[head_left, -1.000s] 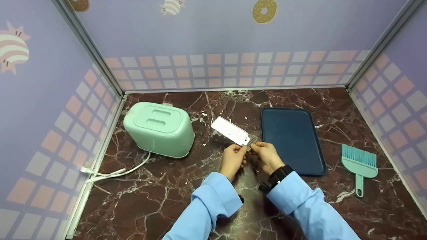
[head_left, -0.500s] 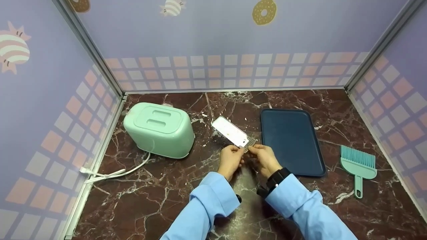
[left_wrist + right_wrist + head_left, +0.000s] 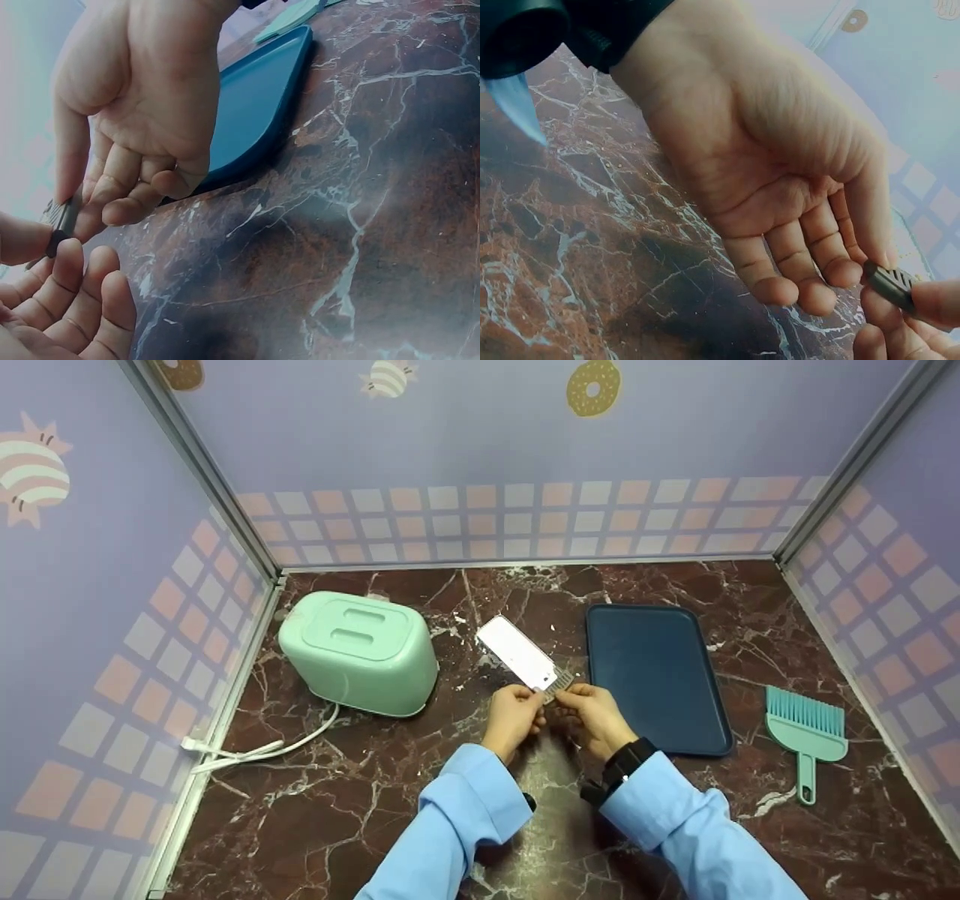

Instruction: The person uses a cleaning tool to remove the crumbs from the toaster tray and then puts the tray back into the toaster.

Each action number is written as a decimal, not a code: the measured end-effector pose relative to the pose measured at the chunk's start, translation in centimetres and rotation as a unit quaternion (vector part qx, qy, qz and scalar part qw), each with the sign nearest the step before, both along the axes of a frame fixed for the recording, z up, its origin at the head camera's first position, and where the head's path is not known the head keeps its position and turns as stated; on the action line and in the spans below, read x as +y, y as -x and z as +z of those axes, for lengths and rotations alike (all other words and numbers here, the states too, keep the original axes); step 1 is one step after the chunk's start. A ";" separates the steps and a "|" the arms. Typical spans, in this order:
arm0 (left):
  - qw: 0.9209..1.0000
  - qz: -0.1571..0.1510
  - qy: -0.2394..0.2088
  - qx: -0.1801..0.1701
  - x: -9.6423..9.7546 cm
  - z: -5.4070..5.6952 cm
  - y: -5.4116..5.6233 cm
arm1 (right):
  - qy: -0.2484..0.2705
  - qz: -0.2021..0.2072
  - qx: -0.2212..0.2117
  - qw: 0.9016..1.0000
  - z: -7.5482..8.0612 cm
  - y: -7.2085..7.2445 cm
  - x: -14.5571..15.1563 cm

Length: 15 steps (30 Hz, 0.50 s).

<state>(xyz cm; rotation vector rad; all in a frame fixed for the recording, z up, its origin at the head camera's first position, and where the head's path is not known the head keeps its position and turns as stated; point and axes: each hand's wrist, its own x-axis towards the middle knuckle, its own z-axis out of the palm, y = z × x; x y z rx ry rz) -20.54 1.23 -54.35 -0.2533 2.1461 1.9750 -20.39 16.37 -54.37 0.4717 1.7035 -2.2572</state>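
A toaster crumb tray [image 3: 517,652], a flat bright plate with a slotted grey end, points away to the left in the head view. At that slotted end the left hand [image 3: 514,716] pinches the near-left corner between thumb and fingers. Opposite it, the right hand [image 3: 596,716] pinches the other corner. Both wrist views show the slotted edge [image 3: 891,285] edge-on between thumbs and fingertips, the remaining fingers loosely bent. To the left stands a mint-green toaster [image 3: 356,652] with two slots on top.
Right of the hands lies a dark blue rectangular tray [image 3: 656,679]. Farther right is a mint brush [image 3: 807,727] with its bristles pointing away. White crumbs [image 3: 460,619] dot the marbled tabletop [image 3: 300,825] around the crumb tray. A white cord [image 3: 300,740] runs left from the toaster.
The crumb tray has turned slightly and its slotted end has shifted a little left. Both hands have moved slightly left with it, keeping their pinch. Everything else has stayed put.
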 end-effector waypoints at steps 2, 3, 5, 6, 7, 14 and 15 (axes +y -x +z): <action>1.000 -0.005 0.000 -0.002 -0.2 0.0 0.0 | -0.005 0.002 0.007 1.000 0.0 0.0 0.1; 1.000 -0.007 0.001 -0.004 -0.4 0.0 0.1 | -0.011 0.001 0.011 1.000 -0.1 0.1 0.2; 1.000 -0.012 0.003 -0.007 -0.6 0.1 0.1 | -0.024 0.004 0.023 0.999 -0.1 0.2 0.4; 1.000 -0.015 0.004 -0.008 -0.7 0.0 0.1 | -0.026 0.002 0.028 0.999 -0.1 0.3 0.5; 1.000 -0.017 0.004 -0.010 -0.8 0.0 0.2 | -0.029 0.000 0.031 0.999 -0.1 0.3 0.6; 0.999 -0.032 -0.001 -0.016 -1.2 0.0 0.1 | -0.045 -0.003 0.030 0.999 0.0 0.7 1.4; 0.999 -0.035 -0.002 -0.016 -1.3 0.0 0.1 | -0.053 0.001 0.033 0.998 0.0 0.7 1.5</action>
